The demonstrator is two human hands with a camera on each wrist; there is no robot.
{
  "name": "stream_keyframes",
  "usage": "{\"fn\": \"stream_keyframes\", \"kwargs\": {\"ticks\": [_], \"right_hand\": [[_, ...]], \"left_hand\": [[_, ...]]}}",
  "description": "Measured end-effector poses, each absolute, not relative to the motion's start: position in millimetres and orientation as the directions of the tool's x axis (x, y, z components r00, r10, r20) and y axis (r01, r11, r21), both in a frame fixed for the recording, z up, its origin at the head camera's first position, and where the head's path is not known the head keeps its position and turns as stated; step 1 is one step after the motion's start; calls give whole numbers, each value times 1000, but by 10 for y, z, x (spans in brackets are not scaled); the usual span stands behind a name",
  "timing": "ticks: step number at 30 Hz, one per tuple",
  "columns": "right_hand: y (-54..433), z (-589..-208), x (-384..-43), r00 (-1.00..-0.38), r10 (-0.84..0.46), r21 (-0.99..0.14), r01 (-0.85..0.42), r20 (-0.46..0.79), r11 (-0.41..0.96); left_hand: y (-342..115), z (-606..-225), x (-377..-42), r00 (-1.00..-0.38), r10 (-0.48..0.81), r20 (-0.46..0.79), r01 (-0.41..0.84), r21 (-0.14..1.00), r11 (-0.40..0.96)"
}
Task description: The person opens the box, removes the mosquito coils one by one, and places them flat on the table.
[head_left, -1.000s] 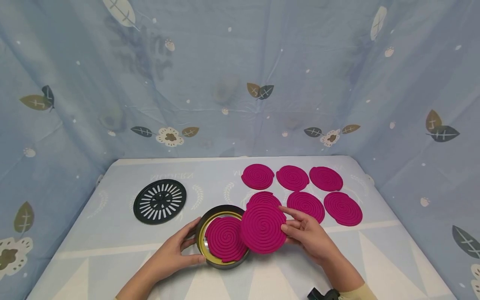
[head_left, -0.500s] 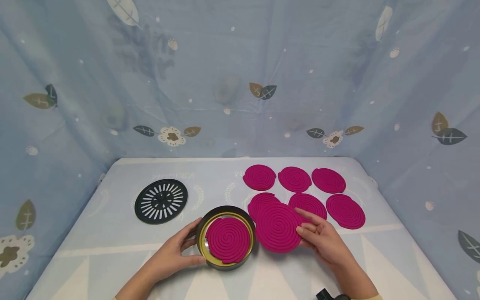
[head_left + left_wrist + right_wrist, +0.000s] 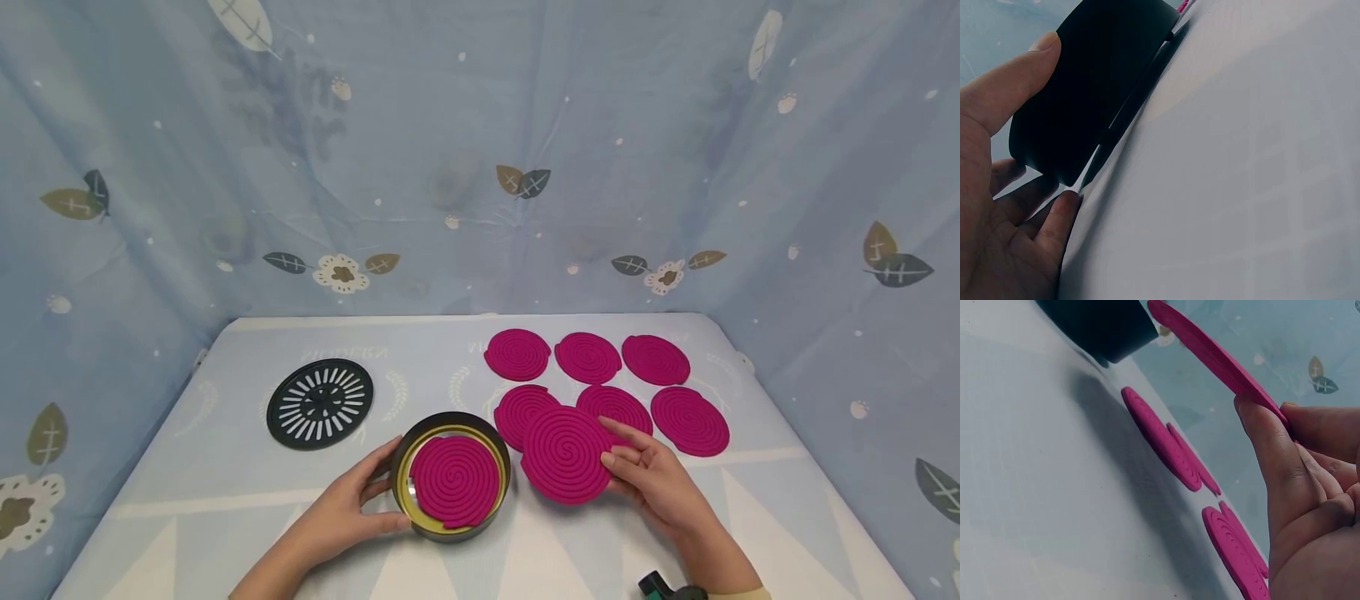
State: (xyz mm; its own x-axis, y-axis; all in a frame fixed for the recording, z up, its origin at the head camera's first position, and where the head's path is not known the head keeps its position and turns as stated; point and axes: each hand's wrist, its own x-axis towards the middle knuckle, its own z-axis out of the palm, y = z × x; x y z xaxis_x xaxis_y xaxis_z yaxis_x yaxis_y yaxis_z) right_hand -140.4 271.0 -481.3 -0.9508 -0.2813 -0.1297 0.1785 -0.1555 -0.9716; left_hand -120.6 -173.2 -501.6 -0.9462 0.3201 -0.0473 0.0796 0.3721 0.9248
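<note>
My right hand pinches a magenta mosquito coil by its right edge, thumb against fingers. The coil is raised off the table and tilted, as the right wrist view shows with the pinching fingers. To its left stands a round black holder with a yellow inner ring, and another magenta coil lies inside it. My left hand grips the holder's left side, its thumb on the wall in the left wrist view. The held coil partly covers two coils behind it.
Several more magenta coils lie flat in two rows at the back right of the table. A black slotted lid lies at the left. Patterned blue fabric rises behind the table and along both sides.
My right hand has carried its coil rightward, away from over the holder's edge, so the whole rim now shows. My left hand and the holder have stayed in place.
</note>
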Motion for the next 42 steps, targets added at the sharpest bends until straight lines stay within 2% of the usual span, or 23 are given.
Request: {"fn": "stream_keyframes", "kwargs": {"ticks": [10, 17, 28, 42], "right_hand": [[2727, -4863, -1432, -937, -326, -977, 173, -123, -127], [2731, -4902, -1444, -920, -352, -973, 215, -173, -83], [2785, -4951, -1454, -845, -495, -960, 271, -202, -72], [2788, -4995, -1456, -785, -569, -944, 326, -245, -43]], "left_hand": [[-1738, -5007, -1209, -947, 319, -46, 82, 923, 377], [-1743, -5005, -1207, -944, 327, -38, 90, 926, 366], [-1727, -4989, -1213, -946, 322, -52, 75, 927, 368], [-1736, -5000, -1211, -943, 328, -51, 74, 931, 359]]}}
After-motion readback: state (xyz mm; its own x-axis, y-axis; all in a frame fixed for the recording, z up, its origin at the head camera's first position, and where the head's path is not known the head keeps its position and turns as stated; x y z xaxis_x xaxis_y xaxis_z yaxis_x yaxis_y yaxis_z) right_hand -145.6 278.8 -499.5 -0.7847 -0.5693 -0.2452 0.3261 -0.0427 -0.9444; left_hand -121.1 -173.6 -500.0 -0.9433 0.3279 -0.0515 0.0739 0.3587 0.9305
